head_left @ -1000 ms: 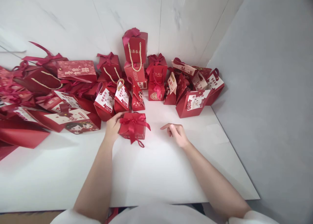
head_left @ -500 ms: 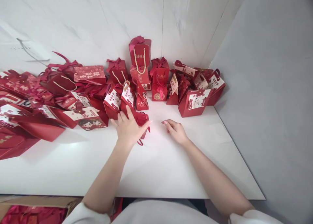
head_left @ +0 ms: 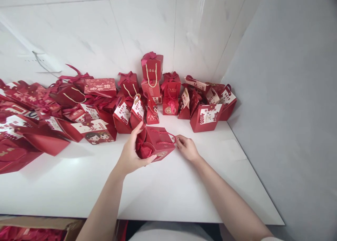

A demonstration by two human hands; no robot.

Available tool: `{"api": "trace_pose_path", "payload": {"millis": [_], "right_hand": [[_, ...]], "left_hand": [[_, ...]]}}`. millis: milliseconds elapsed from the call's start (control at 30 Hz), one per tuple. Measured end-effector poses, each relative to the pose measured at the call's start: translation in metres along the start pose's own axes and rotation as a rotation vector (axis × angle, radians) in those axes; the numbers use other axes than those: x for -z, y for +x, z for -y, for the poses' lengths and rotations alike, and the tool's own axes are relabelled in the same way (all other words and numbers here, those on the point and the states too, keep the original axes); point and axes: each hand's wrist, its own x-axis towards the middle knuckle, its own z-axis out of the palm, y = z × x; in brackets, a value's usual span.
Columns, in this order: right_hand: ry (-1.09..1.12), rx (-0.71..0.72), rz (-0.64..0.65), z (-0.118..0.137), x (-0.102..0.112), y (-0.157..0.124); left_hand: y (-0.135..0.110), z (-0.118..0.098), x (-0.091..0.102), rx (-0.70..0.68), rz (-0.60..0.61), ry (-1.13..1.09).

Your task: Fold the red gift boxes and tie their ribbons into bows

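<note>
A red cardboard gift box (head_left: 164, 150) lies tipped on its side above the near-middle part of the white, smooth-topped table (head_left: 184, 195); whether its underside touches the surface cannot be told. Its red satin ribbon bow (head_left: 145, 151) faces left, and a red twisted-cord handle (head_left: 163, 131) loops across the upturned side towards the right. The left hand (head_left: 131, 155) has its grip around the bow end, thumb and fingers parted to hold the box between them. The right hand (head_left: 187, 148) pinches the far end of the cord loop between thumb and fingertips. Just behind stands a slanted red card box with a white printed panel (head_left: 138, 111). Farther back, a red box with a pale rope handle (head_left: 152, 70) tops a stack near the white marbled tile wall (head_left: 147, 30). More red boxes crowd the left. At lower left, below the table edge, an open brown carton (head_left: 75, 230) contains red items.
</note>
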Motion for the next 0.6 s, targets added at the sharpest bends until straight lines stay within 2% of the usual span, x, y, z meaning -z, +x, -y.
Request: {"api": "trace_pose_path", "payload": {"millis": [67,133,233,300,367,433,533,600], "right_hand": [[-0.006,-0.001,0.001,-0.001,0.001,-0.001],[-0.014,-0.005,-0.001,-0.001,0.001,-0.001],[-0.031,-0.013,0.0,-0.002,0.001,-0.002],[-0.045,-0.019,0.005,-0.002,0.001,-0.003],[-0.06,-0.021,0.01,-0.001,0.002,-0.003],[-0.075,-0.02,0.014,0.0,0.002,-0.003],[-0.098,-0.015,0.021,0.002,0.003,-0.004],[-0.115,-0.011,0.026,0.003,0.002,-0.004]], "left_hand": [[0.001,-0.005,0.0,0.119,0.001,0.013],[0.003,-0.01,0.002,0.339,-0.004,0.09],[0.003,-0.019,0.009,0.658,0.053,0.35],[0.0,-0.028,0.015,0.748,0.103,0.527],[-0.003,-0.038,0.019,0.723,0.092,0.661],[-0.004,-0.046,0.018,0.606,0.053,0.748],[0.003,-0.05,0.004,0.445,0.063,0.796],[0.01,-0.047,-0.009,0.455,0.095,0.83]]}}
